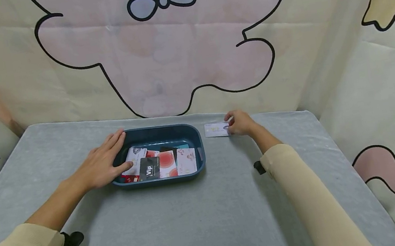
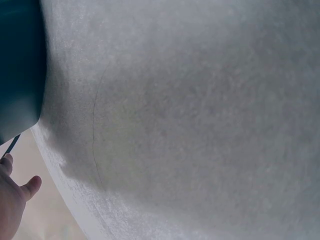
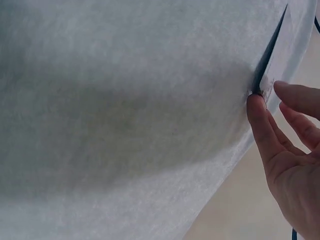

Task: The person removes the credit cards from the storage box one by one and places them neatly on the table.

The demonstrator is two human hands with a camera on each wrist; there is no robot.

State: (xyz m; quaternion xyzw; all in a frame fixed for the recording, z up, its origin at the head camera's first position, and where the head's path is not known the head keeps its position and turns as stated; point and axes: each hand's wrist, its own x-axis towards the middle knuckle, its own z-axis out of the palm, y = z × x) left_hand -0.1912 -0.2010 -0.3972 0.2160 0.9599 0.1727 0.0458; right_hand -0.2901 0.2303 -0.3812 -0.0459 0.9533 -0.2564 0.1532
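Observation:
A dark blue rectangular tray (image 1: 194, 141) stands on the table and holds several cards. Among them are a black VIP card (image 1: 149, 168), a white card with red circles (image 1: 166, 159) and a pale card (image 1: 187, 161). My left hand (image 1: 100, 163) rests on the tray's left rim with fingers extended, its thumb reaching over the cards inside. Right of the tray, my right hand (image 1: 241, 123) pinches the right end of a white VIP card (image 1: 216, 130). That card's near edge is slightly raised off the cloth in the right wrist view, with dark shadow beneath it.
Grey cloth (image 1: 183, 225) covers the table. A fabric backdrop (image 1: 323, 32) with cartoon drawings hangs behind it and at both sides, close to the table's back edge. The tray's outer wall (image 2: 20, 75) also shows in the left wrist view.

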